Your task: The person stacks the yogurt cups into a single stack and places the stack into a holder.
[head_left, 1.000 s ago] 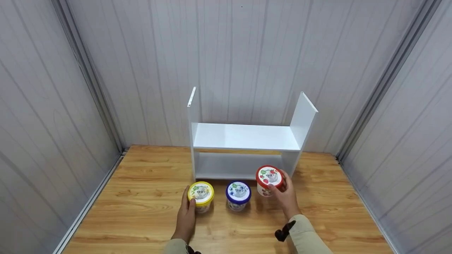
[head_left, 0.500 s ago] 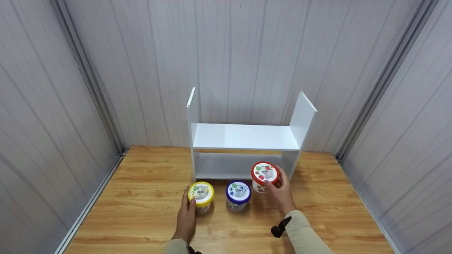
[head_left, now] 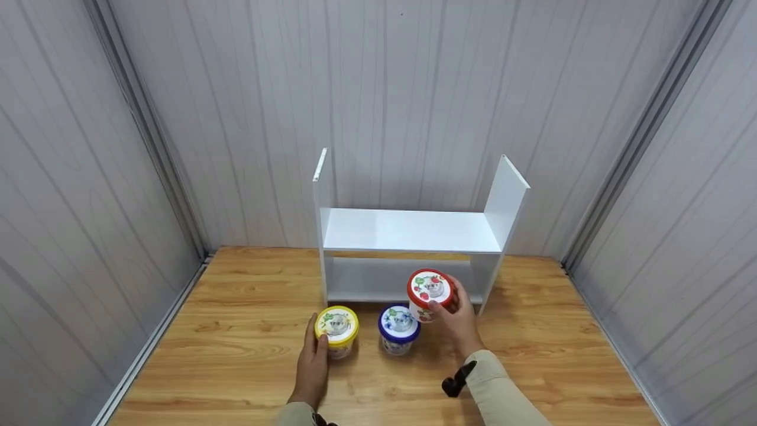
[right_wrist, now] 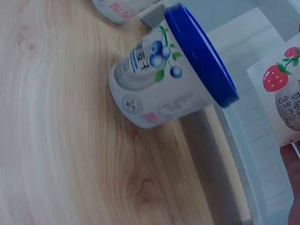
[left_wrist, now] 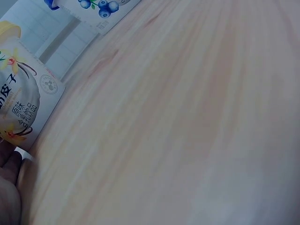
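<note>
Three printed white tubs are on or above a wooden table [head_left: 248,355]. My left hand [head_left: 316,338] holds the side of the yellow-lid tub [head_left: 336,328], which stands on the wood; a fingertip [left_wrist: 9,164] touches the yellow-lid tub [left_wrist: 18,103] near its base. The blue-lid tub [head_left: 399,327] stands alone in the middle, and the right wrist view shows the blue-lid tub [right_wrist: 164,84] close up. My right hand [head_left: 443,303] grips the red-lid strawberry tub [head_left: 430,291], lifted off the table in front of the shelf's lower opening. The strawberry tub [right_wrist: 283,103] fills the right edge of the right wrist view.
A white two-level shelf unit [head_left: 408,232] stands at the back of the table against grey panelled walls [head_left: 414,89]. Both its levels hold nothing. Walls close in the left and right sides. Bare wood lies to the left of the yellow-lid tub and right of my right hand.
My right hand has carried the red-lid tub up and to the left, closer to the shelf's lower opening. My left hand and the other two tubs have stayed put.
</note>
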`<control>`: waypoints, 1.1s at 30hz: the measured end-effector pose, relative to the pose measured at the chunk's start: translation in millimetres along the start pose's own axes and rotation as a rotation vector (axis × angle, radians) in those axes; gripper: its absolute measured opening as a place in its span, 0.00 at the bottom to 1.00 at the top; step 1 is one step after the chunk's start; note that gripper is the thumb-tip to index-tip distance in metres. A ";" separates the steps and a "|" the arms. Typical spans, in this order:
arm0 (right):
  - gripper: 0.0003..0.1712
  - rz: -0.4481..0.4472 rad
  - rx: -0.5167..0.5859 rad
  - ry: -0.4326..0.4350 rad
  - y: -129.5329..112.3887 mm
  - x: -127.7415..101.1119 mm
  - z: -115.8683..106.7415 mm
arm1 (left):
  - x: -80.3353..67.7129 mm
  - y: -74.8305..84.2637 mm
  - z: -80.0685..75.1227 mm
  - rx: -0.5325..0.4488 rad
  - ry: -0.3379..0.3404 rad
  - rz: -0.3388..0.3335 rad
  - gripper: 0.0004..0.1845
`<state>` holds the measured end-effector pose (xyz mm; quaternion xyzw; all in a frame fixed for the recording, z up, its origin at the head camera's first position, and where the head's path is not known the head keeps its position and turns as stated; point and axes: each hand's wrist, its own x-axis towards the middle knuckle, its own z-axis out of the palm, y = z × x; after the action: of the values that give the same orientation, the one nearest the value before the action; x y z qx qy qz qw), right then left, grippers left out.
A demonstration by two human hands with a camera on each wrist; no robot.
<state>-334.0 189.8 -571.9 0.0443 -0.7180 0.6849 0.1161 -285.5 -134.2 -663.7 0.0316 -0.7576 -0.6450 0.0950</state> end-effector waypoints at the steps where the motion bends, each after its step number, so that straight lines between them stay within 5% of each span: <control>1: 0.48 0.001 0.002 -0.003 -0.2 -0.2 2.2 | -0.1 -0.3 -0.5 0.000 0.000 0.002 0.36; 14: 0.50 0.059 0.011 -0.022 -4.5 -7.1 26.4 | 0.7 -3.0 -0.3 0.014 0.008 -0.018 0.36; 23: 0.52 0.087 0.161 -0.070 -8.8 -8.7 43.3 | 1.1 0.3 -1.0 0.025 0.011 0.008 0.35; 33: 0.51 0.062 0.038 -0.121 -11.9 -9.5 56.1 | 1.1 -1.5 -1.0 0.024 0.010 0.014 0.36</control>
<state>-328.1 132.5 -564.5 0.0656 -0.7114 0.6979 0.0506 -286.5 -135.5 -664.8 0.0309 -0.7649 -0.6351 0.1030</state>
